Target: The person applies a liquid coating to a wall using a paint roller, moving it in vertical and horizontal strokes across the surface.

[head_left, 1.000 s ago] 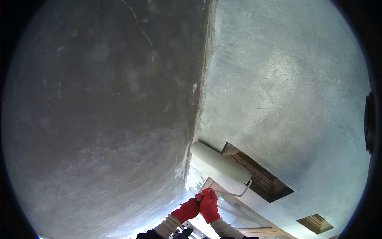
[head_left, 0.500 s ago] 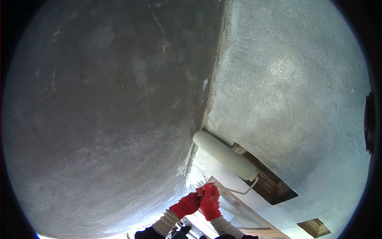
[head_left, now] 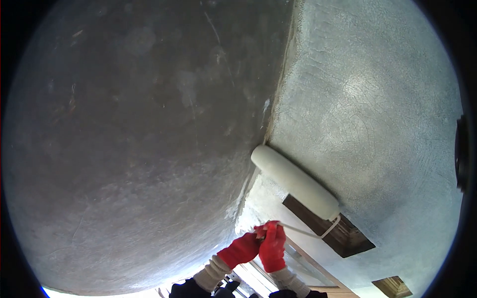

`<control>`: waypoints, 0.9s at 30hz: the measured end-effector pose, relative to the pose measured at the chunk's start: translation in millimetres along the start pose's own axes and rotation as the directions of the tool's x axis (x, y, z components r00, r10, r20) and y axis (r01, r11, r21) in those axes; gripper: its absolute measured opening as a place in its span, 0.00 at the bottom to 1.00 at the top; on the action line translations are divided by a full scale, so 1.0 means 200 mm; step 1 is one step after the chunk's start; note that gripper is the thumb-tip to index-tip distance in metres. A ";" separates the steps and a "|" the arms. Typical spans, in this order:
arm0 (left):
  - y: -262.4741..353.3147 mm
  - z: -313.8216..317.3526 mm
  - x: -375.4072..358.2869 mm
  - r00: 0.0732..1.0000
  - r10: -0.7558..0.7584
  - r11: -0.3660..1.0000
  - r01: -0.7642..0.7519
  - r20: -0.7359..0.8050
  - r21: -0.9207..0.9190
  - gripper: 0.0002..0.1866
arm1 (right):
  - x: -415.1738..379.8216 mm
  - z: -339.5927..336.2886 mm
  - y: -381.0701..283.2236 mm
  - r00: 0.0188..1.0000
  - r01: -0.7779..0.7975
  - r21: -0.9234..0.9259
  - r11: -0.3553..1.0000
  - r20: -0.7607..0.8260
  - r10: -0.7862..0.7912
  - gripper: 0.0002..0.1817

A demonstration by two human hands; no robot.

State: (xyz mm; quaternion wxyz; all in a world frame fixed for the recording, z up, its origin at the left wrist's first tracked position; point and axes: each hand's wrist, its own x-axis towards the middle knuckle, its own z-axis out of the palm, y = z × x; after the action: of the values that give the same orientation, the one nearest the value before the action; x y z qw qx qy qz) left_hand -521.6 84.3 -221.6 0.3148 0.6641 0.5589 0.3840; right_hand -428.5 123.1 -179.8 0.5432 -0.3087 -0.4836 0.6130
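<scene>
Both my hands wear red gloves with cream knitted cuffs. My left hand (head_left: 242, 248) is closed around the handle end of a paint roller, and my right hand (head_left: 273, 247) grips it just beside, close to the wire frame. The handle itself is mostly hidden by the gloves. A long, pale roller sleeve (head_left: 295, 182) lies slanted against the light, wet-looking painted surface (head_left: 367, 109). Its upper left end touches the corner line with the dark grey surface (head_left: 134, 129). The lower right end lies over a rectangular opening.
A rectangular recess (head_left: 348, 238) with brown inner sides cuts into the painted surface under the roller. A smaller square recess (head_left: 392, 286) is at the lower right. Below my hands stands a wood-framed window (head_left: 310, 268). A dark object (head_left: 461, 154) shows at the right edge.
The roller has moved up along the corner and slightly right in view, with both hands shifting right. More of the rectangular recess's left end now shows below the sleeve.
</scene>
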 end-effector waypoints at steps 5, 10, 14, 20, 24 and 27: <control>-0.09 0.09 -0.01 0.988 0.139 0.989 -0.135 -0.063 0.067 0.09 | -0.01 -0.02 -0.02 0.999 -0.023 -0.047 0.999 0.029 0.024 0.12; -0.17 0.23 -0.15 0.995 -0.097 0.988 0.095 0.013 0.120 0.17 | -0.15 -0.18 0.17 0.974 -0.213 -0.126 0.969 0.050 0.221 0.15; -0.05 0.13 -0.08 0.941 -0.308 0.950 0.298 0.142 0.089 0.21 | -0.14 -0.22 0.09 0.973 -0.126 -0.325 0.937 0.145 0.181 0.17; 0.44 -0.22 0.07 0.974 -0.206 0.975 0.196 -0.098 -0.104 0.21 | -0.33 -0.28 -0.15 0.904 0.338 -0.501 0.797 0.407 -0.127 0.17; 0.68 -0.41 0.22 0.955 0.141 0.986 -0.159 -0.262 -0.048 0.20 | -0.44 -0.27 -0.19 0.921 0.040 -0.176 0.984 0.389 0.032 0.21; 1.02 -0.65 0.34 0.975 -0.156 0.950 0.104 -0.158 -0.293 0.20 | -0.43 -0.30 -0.24 0.921 0.013 -0.121 0.993 0.389 0.035 0.22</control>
State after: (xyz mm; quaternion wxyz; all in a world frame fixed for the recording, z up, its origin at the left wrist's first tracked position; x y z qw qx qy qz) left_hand -526.0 113.6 27.7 0.3794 0.5367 0.5670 0.4965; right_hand -338.0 52.3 -168.7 0.4128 -0.2155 -0.6167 0.6347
